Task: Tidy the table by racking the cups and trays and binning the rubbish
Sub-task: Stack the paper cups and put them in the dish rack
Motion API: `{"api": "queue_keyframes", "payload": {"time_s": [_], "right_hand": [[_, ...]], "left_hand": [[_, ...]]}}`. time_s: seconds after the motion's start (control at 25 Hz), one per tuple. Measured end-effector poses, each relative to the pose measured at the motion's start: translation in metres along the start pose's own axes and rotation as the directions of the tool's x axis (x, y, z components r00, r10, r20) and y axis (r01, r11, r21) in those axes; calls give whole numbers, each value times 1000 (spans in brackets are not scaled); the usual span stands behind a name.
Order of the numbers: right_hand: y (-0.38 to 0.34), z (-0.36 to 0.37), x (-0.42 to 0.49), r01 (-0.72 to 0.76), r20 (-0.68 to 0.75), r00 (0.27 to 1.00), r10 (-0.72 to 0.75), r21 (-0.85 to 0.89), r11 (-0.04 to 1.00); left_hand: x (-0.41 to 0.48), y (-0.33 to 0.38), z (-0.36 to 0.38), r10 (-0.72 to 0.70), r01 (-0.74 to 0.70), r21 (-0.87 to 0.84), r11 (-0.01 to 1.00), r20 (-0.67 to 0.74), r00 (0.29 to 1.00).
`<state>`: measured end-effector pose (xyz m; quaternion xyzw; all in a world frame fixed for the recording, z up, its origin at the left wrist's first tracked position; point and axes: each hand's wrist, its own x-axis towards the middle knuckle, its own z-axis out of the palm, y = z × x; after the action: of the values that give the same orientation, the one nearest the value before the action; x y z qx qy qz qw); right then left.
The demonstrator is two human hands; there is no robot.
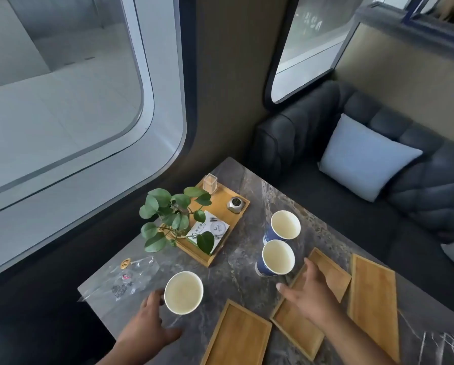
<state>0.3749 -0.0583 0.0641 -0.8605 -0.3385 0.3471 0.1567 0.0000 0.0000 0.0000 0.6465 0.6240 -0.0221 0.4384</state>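
Three blue paper cups with pale insides stand on the grey marble table (241,262): a near cup (183,292), a middle cup (277,256) and a far cup (285,224). My left hand (152,322) curls around the near cup's left side, fingers on its wall. My right hand (306,293) hovers with fingers spread over a middle wooden tray (296,327), just right of the middle cup and apart from it. A second tray (237,335) lies at the front, a third tray (373,304) at the right. A crumpled clear plastic wrapper (125,277) lies at the left.
A larger wooden tray (225,206) at the table's back holds a leafy plant (173,214), a card, a clear box and a small metal jar (235,204). A dark sofa (352,201) with a pale blue cushion (365,156) runs along the right. Windows line the far side.
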Motion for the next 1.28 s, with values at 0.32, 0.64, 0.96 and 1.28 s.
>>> {"api": "queue_keyframes", "payload": {"time_s": [0.32, 0.64, 0.96, 1.28], "right_hand": [[-29, -3, 12, 274, -163, 937, -308, -204, 940], [-34, 5, 26, 284, -126, 934, -335, -307, 908], [-31, 19, 19, 365, -115, 889, -443, -408, 837], [-43, -48, -57, 542, -307, 777, -550, -119, 832]], "left_hand": [[1, 19, 1, 152, -151, 22, 988, -183, 971], [-3, 34, 5, 199, -209, -3, 978, -300, 933], [-10, 62, 5, 304, -289, 95, 953, -313, 900], [-6, 117, 3, 466, -407, 238, 882, -314, 827]]}}
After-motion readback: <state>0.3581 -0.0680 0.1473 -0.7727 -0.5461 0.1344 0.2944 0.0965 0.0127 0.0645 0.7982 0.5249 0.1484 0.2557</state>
